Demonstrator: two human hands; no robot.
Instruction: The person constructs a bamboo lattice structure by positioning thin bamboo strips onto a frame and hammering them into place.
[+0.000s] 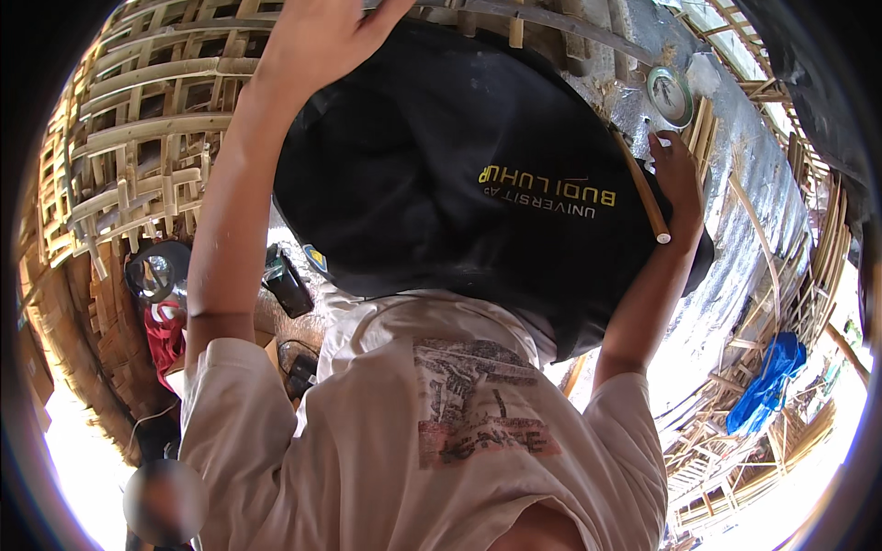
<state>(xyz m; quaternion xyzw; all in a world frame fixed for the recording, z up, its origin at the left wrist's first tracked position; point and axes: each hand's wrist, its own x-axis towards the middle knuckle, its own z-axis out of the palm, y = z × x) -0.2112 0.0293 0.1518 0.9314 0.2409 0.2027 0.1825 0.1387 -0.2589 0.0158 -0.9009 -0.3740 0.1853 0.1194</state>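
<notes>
Bamboo lattice point(138, 138) filled the background on your left, its pale strips woven into a curved frame, and a grey, debris-strewn surface point(735, 174) ran off to your right.

Your right hand point(678, 174) was clenched around a slim bamboo stick point(643, 188), which slanted from upper left to lower right with its cut end poking out just below your fingers. That hand pressed the stick against the right edge of a large black cloth point(441, 174) with yellow lettering. Your left hand point(322, 37) was raised high with the fingers spread and released, resting at the cloth's top edge; whether it pinched any fabric could not be told. The cloth hung between your two arms, covering most of the middle and draping down onto your pale printed shirt point(441, 432).

Just beyond your right hand, a round metal tin lid point(670, 94) lay on the grey surface. Beside your left forearm sat a dark boxy device point(288, 285), and further left a red bag point(163, 335) under a black-rimmed round thing point(154, 274). Well off to the lower right, a blue cloth point(764, 381) lay among more bamboo strips.
</notes>
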